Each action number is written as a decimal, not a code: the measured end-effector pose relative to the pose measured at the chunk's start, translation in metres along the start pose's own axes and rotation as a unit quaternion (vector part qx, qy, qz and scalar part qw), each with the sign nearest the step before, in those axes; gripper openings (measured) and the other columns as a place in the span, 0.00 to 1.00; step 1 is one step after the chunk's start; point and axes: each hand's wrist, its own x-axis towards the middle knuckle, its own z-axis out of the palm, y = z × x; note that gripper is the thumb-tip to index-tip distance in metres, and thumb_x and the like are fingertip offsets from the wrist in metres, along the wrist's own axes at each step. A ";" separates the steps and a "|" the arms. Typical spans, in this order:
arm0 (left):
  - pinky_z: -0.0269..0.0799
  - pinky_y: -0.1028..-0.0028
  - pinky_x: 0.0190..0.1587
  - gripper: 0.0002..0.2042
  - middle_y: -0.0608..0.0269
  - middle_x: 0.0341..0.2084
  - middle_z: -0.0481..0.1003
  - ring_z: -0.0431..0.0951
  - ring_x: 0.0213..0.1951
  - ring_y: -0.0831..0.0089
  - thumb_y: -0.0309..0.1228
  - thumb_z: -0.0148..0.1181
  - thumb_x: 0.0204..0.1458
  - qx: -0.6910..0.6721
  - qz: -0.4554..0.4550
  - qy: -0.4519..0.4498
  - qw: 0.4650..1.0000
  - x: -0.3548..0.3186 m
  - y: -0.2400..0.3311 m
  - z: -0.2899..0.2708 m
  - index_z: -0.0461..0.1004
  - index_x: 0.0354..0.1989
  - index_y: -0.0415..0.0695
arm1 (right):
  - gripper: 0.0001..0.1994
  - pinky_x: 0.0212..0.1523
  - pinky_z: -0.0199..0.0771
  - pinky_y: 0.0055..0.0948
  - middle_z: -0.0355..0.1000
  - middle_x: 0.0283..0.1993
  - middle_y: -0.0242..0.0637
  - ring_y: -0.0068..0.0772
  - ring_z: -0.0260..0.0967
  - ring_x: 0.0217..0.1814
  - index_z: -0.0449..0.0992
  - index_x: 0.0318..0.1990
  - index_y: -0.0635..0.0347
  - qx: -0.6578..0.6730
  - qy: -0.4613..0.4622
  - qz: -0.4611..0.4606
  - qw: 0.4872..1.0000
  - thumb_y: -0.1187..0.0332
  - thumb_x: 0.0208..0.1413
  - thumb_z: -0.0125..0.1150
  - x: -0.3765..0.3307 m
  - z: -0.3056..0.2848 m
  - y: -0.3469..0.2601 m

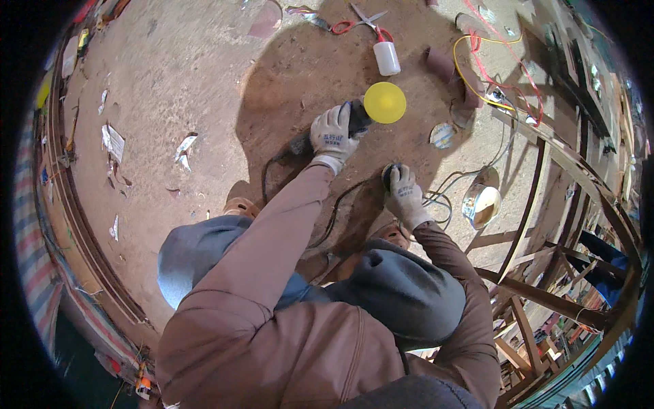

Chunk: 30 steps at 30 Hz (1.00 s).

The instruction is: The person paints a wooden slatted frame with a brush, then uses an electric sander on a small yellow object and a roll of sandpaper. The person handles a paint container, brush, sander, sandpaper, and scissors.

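Nearest the camera spread a brown jacket (pixel 293 354), cut off by the lower edge, with two knees in grey-blue trousers (pixel 409 293) ahead of it. One dark power tool (pixel 300 144) lay under the left hand (pixel 332 135), whose gloved fingers were wrapped over its body, hiding much of the middle. Its single yellow disc (pixel 385 103) showed its face whole, just right of those fingers and slightly beyond them. On the right hand (pixel 407 201), also gloved, the fingers were bent beside one small dark rounded thing (pixel 387 176); the glove covered the rest, so what it was, and whether they had closed on it, I could not tell.

Black cord (pixel 266 180) curved down from behind the left fingers; grey cables (pixel 446 198) looped to the right of the right fingers, too tangled to count. One round tin (pixel 481 206) stood further right, its contents unclear. Beyond the left fingers were one white bottle (pixel 387 60) and one pair of red-handled scissors (pixel 368 22), one handle partly behind the bottle. Right of these, one yellow hose (pixel 458 65) ran among red strands of uncertain number. At least three pale scraps (pixel 114 143) lay on the floor (pixel 204 88) well left of the left fingers. Far right, dark frames (pixel 528 334) bent out of sight at the rim.
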 end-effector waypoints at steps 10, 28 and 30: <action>0.69 0.55 0.56 0.40 0.64 0.51 0.73 0.75 0.53 0.60 0.50 0.76 0.35 -0.006 -0.006 0.020 1.000 0.004 -0.006 0.000 0.71 0.61 0.52 | 0.31 0.51 0.76 0.48 0.68 0.57 0.53 0.58 0.69 0.56 0.65 0.60 0.64 0.058 0.226 0.016 0.972 0.67 0.49 0.69 0.034 -0.088 0.013; 0.65 0.57 0.62 0.44 0.67 0.56 0.68 0.69 0.59 0.64 0.47 0.74 0.33 0.025 0.011 -0.028 0.999 0.005 -0.012 0.016 0.66 0.66 0.54 | 0.20 0.39 0.77 0.36 0.70 0.51 0.43 0.40 0.71 0.45 0.76 0.54 0.58 -0.181 0.193 -0.149 0.953 0.71 0.51 0.61 0.089 -0.112 -0.013; 0.65 0.57 0.62 0.43 0.66 0.56 0.68 0.69 0.59 0.63 0.48 0.74 0.34 -0.012 0.005 -0.036 0.999 0.009 -0.004 0.009 0.67 0.64 0.53 | 0.17 0.38 0.76 0.37 0.71 0.47 0.40 0.39 0.71 0.43 0.78 0.50 0.59 -0.135 0.207 -0.136 0.959 0.72 0.51 0.61 0.082 -0.121 0.006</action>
